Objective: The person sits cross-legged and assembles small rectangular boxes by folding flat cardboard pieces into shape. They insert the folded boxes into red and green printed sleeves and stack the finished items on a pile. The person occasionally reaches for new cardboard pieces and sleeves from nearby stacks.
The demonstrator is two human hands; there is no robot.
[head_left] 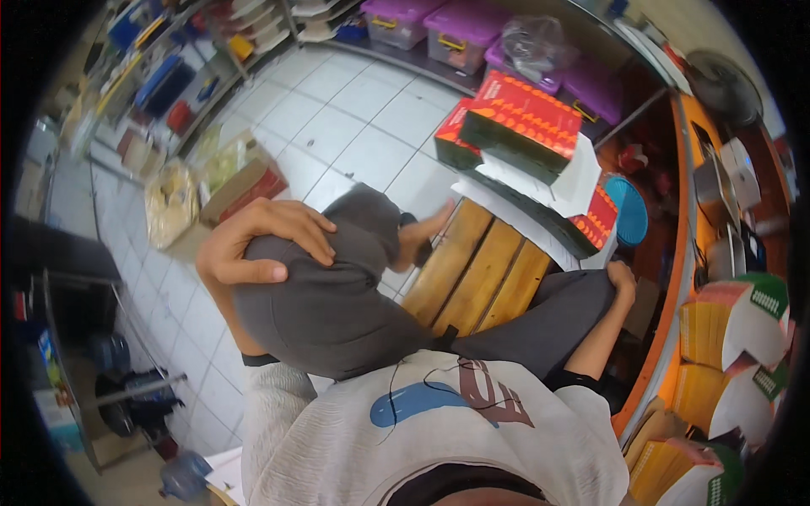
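My left hand (pixel 274 240) lies on my left knee, over dark grey trousers (pixel 329 312). Its thumb stands apart from the fingers and it holds nothing. At the outer side of my right knee rests my right hand (pixel 623 282), with its fingers bent over the cloth and partly hidden; no object shows in it. Between my legs is a slatted wooden bench (pixel 472 266). Red and dark green cartons with white flaps (pixel 523 126) are stacked at its far end, out of reach of both hands.
On the left, a cardboard box (pixel 245 181) sits on the white tiled floor (pixel 337 126). Purple-lidded plastic bins (pixel 460 38) line a low shelf at the back. Folded yellow and white cartons (pixel 717 333) fill the orange-edged shelf on the right. A blue round basket (pixel 629 211) stands beside the cartons.
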